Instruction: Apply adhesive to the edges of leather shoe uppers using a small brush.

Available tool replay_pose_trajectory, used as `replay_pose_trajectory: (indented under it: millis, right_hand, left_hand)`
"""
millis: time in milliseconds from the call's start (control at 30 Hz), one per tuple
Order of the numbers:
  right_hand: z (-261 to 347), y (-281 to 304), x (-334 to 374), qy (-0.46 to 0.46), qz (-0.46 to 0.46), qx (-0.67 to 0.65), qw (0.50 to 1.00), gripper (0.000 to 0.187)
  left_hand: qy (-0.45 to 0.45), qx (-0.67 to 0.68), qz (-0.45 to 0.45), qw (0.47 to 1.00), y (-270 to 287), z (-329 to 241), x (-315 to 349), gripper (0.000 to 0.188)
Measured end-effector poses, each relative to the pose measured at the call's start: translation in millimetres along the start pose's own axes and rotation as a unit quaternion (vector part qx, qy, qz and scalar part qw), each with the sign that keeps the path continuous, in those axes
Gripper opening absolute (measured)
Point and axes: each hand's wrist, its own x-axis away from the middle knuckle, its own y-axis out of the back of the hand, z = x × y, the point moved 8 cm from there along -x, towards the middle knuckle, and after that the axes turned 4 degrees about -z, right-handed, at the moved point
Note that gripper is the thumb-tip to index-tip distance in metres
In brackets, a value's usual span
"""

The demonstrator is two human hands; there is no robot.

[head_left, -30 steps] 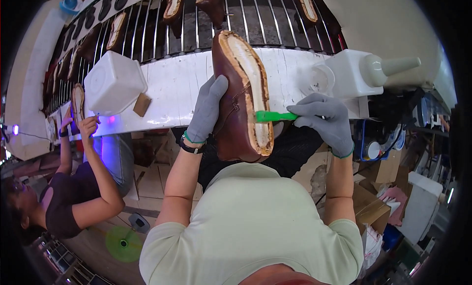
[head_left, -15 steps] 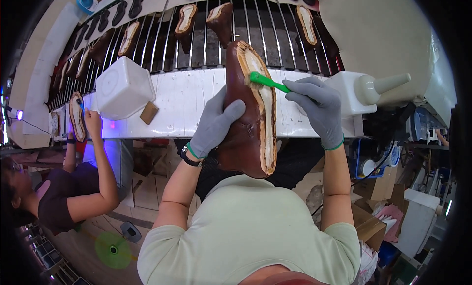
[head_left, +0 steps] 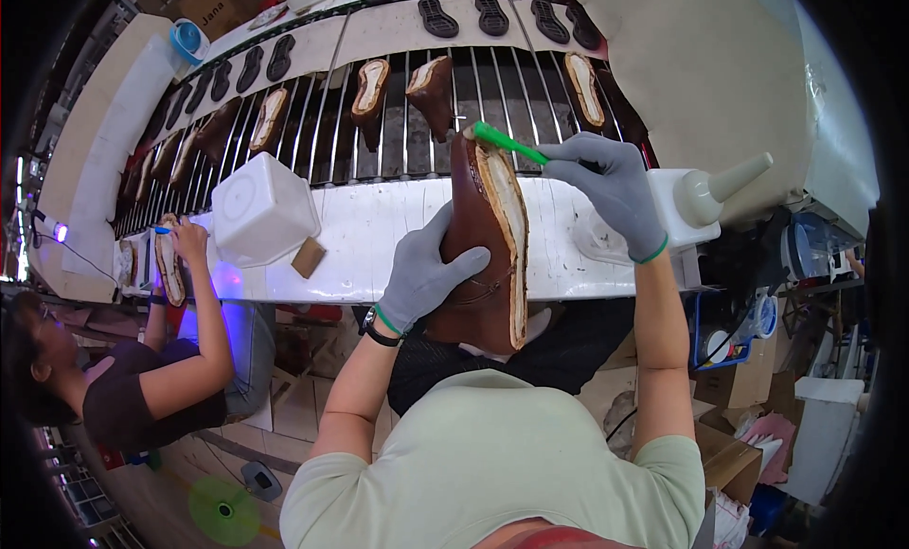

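My left hand point(head_left: 426, 276), in a grey glove, grips a brown leather shoe upper point(head_left: 478, 229) by its side, thumb across the leather. The upper stands tilted upright, toe up, its pale bottom with a tan rim facing right. In my right hand point(head_left: 606, 185), also gloved, is a green-handled brush point(head_left: 511, 145), its handle pinched between the fingers. The brush head touches or hovers at the toe end of the upper; I cannot tell which. A white squeeze bottle point(head_left: 691, 208) with a long nozzle stands just beyond my right hand.
A white plastic tub point(head_left: 263, 208) and a small brown block point(head_left: 308, 257) sit on the white bench edge point(head_left: 365, 232). Behind runs a roller conveyor point(head_left: 511, 99) with several brown uppers; black soles point(head_left: 492, 14) line the far ledge. At left, a co-worker point(head_left: 156, 369) brushes another upper point(head_left: 170, 265).
The brush has moved from the middle of the sole area up to the toe end. My left hand and the upper have shifted slightly, and the whole view has tilted.
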Motion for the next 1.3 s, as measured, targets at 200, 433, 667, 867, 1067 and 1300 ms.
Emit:
replay_pose_trajectory:
  millis: [200,433,667,867,1067,1300]
  right_hand:
    - [2,-5,0,0.004,0.144,-0.029,0.989,0.023]
    - [6,-11,7,0.008,0.227,0.016,0.974,0.022]
    - [-1,-22,41,0.044,0.271,-0.003,0.962,0.021]
    - [-6,-37,74,0.027,0.294,-0.036,0.955,0.019]
    - [-14,-19,46,-0.051,0.169,0.024,0.984,0.022]
    - [-3,-31,72,-0.015,0.296,-0.026,0.955,0.022]
  left_hand:
    - [0.032,0.141,0.021,0.989,-3,5,2,0.068]
    - [0.063,0.245,0.02,0.967,-4,7,2,0.062]
    - [0.065,0.251,-0.018,0.966,-1,18,-4,0.064]
    - [0.058,0.268,-0.051,0.96,8,28,-4,0.063]
    - [0.057,0.271,-0.061,0.959,8,31,-17,0.058]
    - [0.086,0.247,-0.035,0.965,7,39,-25,0.057]
